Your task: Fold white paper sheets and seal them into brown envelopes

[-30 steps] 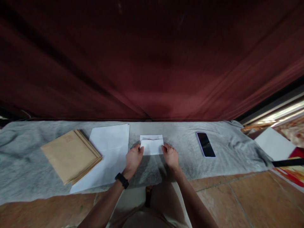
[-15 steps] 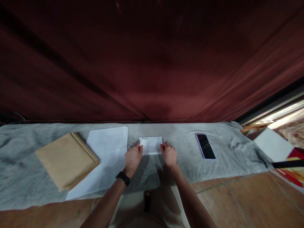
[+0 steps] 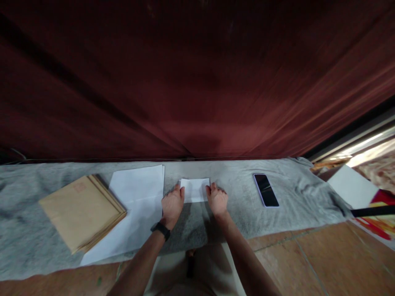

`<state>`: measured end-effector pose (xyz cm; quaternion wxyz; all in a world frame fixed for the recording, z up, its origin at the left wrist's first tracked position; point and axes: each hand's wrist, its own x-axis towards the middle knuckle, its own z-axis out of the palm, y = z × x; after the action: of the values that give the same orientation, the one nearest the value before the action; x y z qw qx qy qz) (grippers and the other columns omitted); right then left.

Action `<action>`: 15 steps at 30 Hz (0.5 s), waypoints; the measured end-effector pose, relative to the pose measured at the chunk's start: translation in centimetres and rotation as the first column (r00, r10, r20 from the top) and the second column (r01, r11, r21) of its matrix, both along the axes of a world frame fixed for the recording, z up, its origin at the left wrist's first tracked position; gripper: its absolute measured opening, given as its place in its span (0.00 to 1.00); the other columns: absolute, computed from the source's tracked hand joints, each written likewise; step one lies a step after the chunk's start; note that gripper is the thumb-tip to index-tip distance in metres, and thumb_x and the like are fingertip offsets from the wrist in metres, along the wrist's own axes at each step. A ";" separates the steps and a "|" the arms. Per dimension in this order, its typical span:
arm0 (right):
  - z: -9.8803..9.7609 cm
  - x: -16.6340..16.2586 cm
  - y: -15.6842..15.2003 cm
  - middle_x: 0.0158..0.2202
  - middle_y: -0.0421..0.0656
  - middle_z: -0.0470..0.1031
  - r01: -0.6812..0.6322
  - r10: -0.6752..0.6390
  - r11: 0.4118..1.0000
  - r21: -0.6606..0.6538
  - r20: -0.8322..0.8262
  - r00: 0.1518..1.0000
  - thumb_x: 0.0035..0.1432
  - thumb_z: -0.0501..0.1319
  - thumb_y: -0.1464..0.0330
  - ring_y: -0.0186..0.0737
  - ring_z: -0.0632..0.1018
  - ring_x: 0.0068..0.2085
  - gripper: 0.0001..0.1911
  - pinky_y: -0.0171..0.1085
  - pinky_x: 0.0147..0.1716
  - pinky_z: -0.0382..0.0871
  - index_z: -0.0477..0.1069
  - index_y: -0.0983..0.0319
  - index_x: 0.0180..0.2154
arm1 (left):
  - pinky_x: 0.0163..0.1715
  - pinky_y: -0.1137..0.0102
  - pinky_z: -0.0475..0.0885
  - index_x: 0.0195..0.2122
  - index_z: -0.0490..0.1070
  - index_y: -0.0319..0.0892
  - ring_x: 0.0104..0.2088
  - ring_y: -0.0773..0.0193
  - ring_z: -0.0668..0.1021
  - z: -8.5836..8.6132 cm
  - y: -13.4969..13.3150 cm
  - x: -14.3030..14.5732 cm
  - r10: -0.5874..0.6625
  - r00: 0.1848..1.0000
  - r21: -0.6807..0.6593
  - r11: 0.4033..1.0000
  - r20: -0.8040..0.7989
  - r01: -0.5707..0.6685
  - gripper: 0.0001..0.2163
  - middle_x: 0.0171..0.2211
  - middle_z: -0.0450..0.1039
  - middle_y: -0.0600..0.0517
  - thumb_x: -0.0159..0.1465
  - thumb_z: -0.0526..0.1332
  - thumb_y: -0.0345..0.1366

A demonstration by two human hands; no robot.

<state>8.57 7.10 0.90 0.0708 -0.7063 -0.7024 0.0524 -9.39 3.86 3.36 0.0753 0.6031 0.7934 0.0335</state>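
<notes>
A folded white paper [image 3: 195, 189] lies on the grey cloth [image 3: 240, 213] in front of me. My left hand [image 3: 172, 204], with a black watch on its wrist, presses fingertips on the paper's left edge. My right hand [image 3: 217, 200] presses on the paper's right edge. Both hands have curled fingers resting on the paper, which lies flat. A stack of white sheets [image 3: 135, 205] sits just left of my left hand.
A pile of brown envelopes [image 3: 80, 211] lies at the left on the cloth. A dark phone [image 3: 266, 190] lies to the right. A dark red curtain [image 3: 197, 82] hangs behind. Tiled floor [image 3: 324, 263] runs in front, with white paper [image 3: 353, 187] and coloured items at far right.
The raised upper flap of the paper has been folded down flat. Both hands have moved slightly inward onto the paper's sides.
</notes>
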 end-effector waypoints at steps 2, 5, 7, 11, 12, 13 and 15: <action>-0.3 0.0 0.0 0.35 0.51 0.81 -0.004 0.006 0.999 0.051 -0.028 1.000 0.74 0.51 0.61 0.44 0.82 0.37 0.16 0.39 0.41 0.69 0.72 0.64 0.47 | 0.34 0.66 0.72 0.55 0.71 0.38 0.37 0.52 0.84 0.0 0.0 0.1 0.003 1.000 -0.011 1.000 -0.007 -0.003 0.22 0.33 0.82 0.41 0.75 0.44 0.44; -0.6 -0.1 -0.1 0.42 0.55 0.79 -0.043 0.051 0.987 0.156 -0.050 0.997 0.73 0.51 0.64 0.50 0.79 0.44 0.15 0.45 0.47 0.68 0.71 0.65 0.51 | 0.34 0.66 0.72 0.55 0.72 0.38 0.36 0.52 0.84 0.0 -0.1 0.1 0.003 1.000 -0.010 1.000 -0.022 -0.003 0.22 0.33 0.82 0.42 0.76 0.43 0.44; -0.7 -0.2 -0.3 0.48 0.56 0.77 -0.087 0.101 0.974 0.209 -0.054 0.993 0.72 0.51 0.66 0.53 0.76 0.48 0.17 0.48 0.50 0.66 0.70 0.66 0.55 | 0.33 0.66 0.72 0.54 0.72 0.38 0.36 0.52 0.85 -0.1 -0.1 0.1 -0.006 0.999 -0.008 1.000 -0.033 0.005 0.22 0.33 0.82 0.42 0.76 0.42 0.44; -1.4 -0.7 -0.8 0.62 0.55 0.70 -0.223 0.253 0.931 0.288 -0.074 0.965 0.73 0.50 0.67 0.53 0.70 0.60 0.22 0.50 0.59 0.62 0.65 0.66 0.63 | 0.33 0.65 0.72 0.55 0.71 0.37 0.36 0.50 0.85 -0.5 -0.1 0.1 -0.021 0.998 0.015 1.000 -0.063 0.022 0.24 0.33 0.81 0.40 0.76 0.40 0.44; -1.7 -0.9 -0.9 0.65 0.54 0.67 -0.252 0.284 0.921 0.296 -0.069 0.956 0.73 0.50 0.66 0.52 0.67 0.63 0.23 0.50 0.61 0.60 0.64 0.66 0.64 | 0.33 0.65 0.72 0.55 0.71 0.37 0.36 0.50 0.85 -0.5 -0.2 0.1 -0.021 0.997 0.022 1.000 -0.068 0.022 0.24 0.33 0.81 0.40 0.76 0.40 0.44; -2.0 -0.9 -1.1 0.67 0.53 0.65 -0.272 0.303 0.915 0.297 -0.062 0.951 0.73 0.50 0.66 0.52 0.65 0.66 0.23 0.50 0.63 0.57 0.64 0.66 0.65 | 0.33 0.65 0.72 0.55 0.71 0.37 0.36 0.50 0.84 -0.5 -0.2 0.1 -0.019 0.997 0.027 0.999 -0.069 0.021 0.24 0.33 0.81 0.40 0.76 0.40 0.43; -2.6 -1.0 -1.3 0.68 0.53 0.63 -0.283 0.307 0.917 0.281 -0.046 0.950 0.74 0.50 0.64 0.52 0.62 0.68 0.25 0.51 0.66 0.54 0.62 0.66 0.67 | 0.33 0.65 0.72 0.55 0.71 0.37 0.36 0.51 0.84 -0.4 -0.2 0.1 -0.014 0.998 0.027 1.000 -0.058 0.016 0.24 0.32 0.81 0.40 0.76 0.40 0.43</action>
<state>7.53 5.76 -1.72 0.1893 -0.5727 -0.7976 -0.0025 -9.31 3.70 2.92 0.0441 0.6108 0.7901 0.0264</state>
